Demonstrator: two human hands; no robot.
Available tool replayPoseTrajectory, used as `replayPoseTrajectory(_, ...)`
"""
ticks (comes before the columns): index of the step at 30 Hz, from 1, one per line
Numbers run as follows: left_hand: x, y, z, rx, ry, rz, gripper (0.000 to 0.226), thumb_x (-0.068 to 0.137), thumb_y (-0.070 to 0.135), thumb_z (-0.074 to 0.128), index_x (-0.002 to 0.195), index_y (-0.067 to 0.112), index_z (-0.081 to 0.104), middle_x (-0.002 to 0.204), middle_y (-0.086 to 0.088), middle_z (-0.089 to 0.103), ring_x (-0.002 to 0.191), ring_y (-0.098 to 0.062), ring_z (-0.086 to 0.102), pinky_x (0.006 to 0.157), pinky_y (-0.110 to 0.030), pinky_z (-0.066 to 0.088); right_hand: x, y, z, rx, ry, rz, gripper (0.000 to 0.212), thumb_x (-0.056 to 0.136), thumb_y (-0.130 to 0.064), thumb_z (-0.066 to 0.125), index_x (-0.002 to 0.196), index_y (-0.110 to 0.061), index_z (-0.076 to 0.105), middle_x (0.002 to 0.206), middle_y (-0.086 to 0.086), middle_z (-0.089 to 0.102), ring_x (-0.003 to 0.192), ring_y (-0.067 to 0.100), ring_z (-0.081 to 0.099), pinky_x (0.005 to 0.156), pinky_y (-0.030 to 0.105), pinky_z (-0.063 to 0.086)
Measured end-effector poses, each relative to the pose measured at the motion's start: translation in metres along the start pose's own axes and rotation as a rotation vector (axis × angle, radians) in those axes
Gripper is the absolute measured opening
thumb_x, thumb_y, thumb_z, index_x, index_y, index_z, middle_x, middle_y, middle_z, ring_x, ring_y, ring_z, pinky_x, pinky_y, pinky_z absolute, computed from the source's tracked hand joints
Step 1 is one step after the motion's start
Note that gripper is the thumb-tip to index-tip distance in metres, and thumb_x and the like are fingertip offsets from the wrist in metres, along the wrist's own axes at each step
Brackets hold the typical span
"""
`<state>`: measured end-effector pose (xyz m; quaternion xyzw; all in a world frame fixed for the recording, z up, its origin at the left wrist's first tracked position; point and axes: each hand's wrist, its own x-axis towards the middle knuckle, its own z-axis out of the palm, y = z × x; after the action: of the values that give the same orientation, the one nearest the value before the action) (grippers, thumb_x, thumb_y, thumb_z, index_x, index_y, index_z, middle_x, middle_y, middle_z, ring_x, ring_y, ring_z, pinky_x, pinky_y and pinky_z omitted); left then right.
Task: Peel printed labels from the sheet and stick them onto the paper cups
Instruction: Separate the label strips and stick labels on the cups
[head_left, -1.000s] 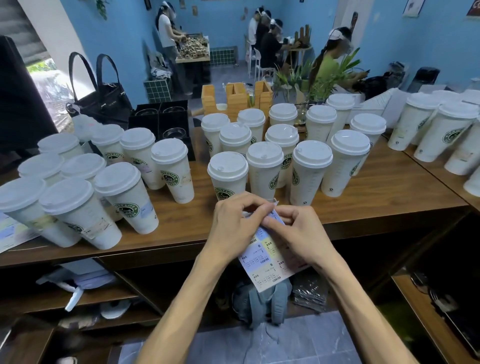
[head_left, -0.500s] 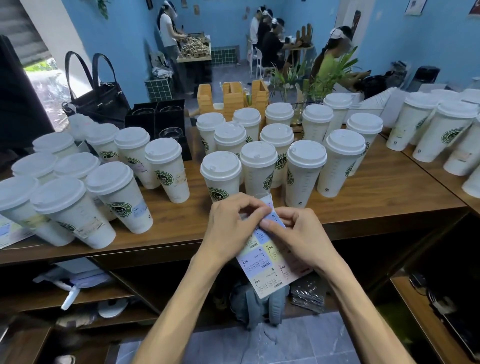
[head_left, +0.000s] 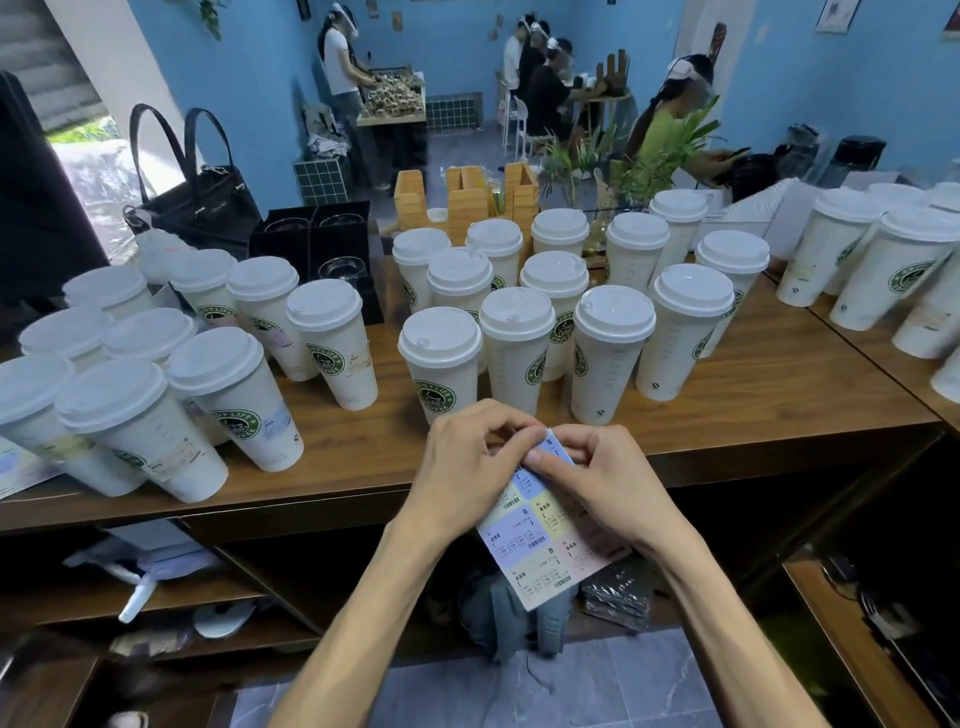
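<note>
I hold a sheet of printed labels (head_left: 540, 540) in blue, yellow and pink just below the front edge of the wooden counter (head_left: 753, 415). My left hand (head_left: 467, 467) pinches the sheet's top edge with curled fingers. My right hand (head_left: 608, 483) grips its right side, thumb pressed on the top blue label. Several white lidded paper cups with green logos stand right behind my hands, the nearest cup (head_left: 441, 364) directly ahead. A left group of cups (head_left: 234, 400) carries stuck labels.
More cups (head_left: 893, 270) stand on the right counter. A black handbag (head_left: 197, 197), a black box (head_left: 317, 244) and wooden holders (head_left: 467, 202) sit at the back. Open shelves with clutter lie under the counter. People work in the blue room behind.
Both hands and the sheet have stayed almost in place; the fingers have shifted slightly at the sheet's top edge, and the view has drifted a little.
</note>
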<state>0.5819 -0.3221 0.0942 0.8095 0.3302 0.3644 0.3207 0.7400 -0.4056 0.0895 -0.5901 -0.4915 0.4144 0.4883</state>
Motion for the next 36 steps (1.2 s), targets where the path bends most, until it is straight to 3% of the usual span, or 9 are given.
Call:
replayPoseTrajectory(7,0.001,-0.005,-0.001,0.017,-0.015,-0.01,0.01,0.097,0.026,0.07,0.096,0.023,0.08,0.096,0.013,0.074,0.091,-0.006,0.068,0.081,-0.026,0.053,0.001,0.002,-0.001,0.008,-0.018,0.046,0.009,0.097,-0.02,0.072,0.099,-0.015,0.079,0.091,0.002,0.081,0.089,0.021,0.078,0.084,0.044,0.062)
replayPoseTrajectory(11,-0.002,-0.006,-0.007,-0.017,-0.019,-0.029,0.003,0.089,0.028,0.08,0.091,0.026,0.079,0.094,0.016,0.072,0.094,-0.004,0.067,0.085,-0.02,0.05,0.0,0.002,-0.003,0.136,-0.044,0.086,0.012,0.094,-0.019,0.073,0.103,-0.013,0.079,0.094,0.009,0.081,0.09,0.026,0.078,0.085,0.043,0.062)
replayPoseTrajectory(15,-0.002,-0.011,-0.012,-0.065,-0.078,-0.028,0.003,0.087,0.027,0.081,0.089,0.025,0.081,0.093,0.014,0.075,0.095,-0.01,0.069,0.086,-0.026,0.052,-0.002,0.003,-0.004,0.276,-0.085,0.149,0.023,0.089,-0.027,0.07,0.103,-0.011,0.079,0.097,0.018,0.079,0.088,0.027,0.078,0.077,0.034,0.062)
replayPoseTrajectory(20,0.0,-0.009,-0.012,-0.094,-0.095,-0.024,0.004,0.089,0.019,0.08,0.091,0.017,0.083,0.089,0.012,0.078,0.085,-0.006,0.072,0.078,-0.019,0.054,-0.002,0.0,-0.003,0.333,-0.138,0.223,0.02,0.09,-0.032,0.069,0.093,-0.016,0.08,0.098,0.02,0.078,0.08,0.025,0.077,0.067,0.031,0.061)
replayPoseTrajectory(27,-0.002,-0.015,-0.009,0.054,-0.08,0.045,0.01,0.096,0.027,0.071,0.098,0.023,0.08,0.094,0.014,0.075,0.093,-0.008,0.069,0.081,-0.036,0.056,-0.001,-0.001,-0.002,0.291,-0.115,0.2,0.018,0.087,-0.013,0.078,0.104,-0.006,0.076,0.098,0.021,0.078,0.085,0.03,0.077,0.069,0.032,0.062)
replayPoseTrajectory(36,-0.005,-0.016,-0.011,0.164,-0.059,0.125,0.02,0.101,0.03,0.061,0.096,0.02,0.076,0.088,0.013,0.069,0.085,-0.007,0.062,0.073,-0.036,0.052,-0.001,-0.005,0.002,0.263,-0.089,0.179,0.013,0.09,-0.01,0.076,0.103,-0.005,0.076,0.096,0.018,0.079,0.086,0.029,0.078,0.067,0.03,0.063)
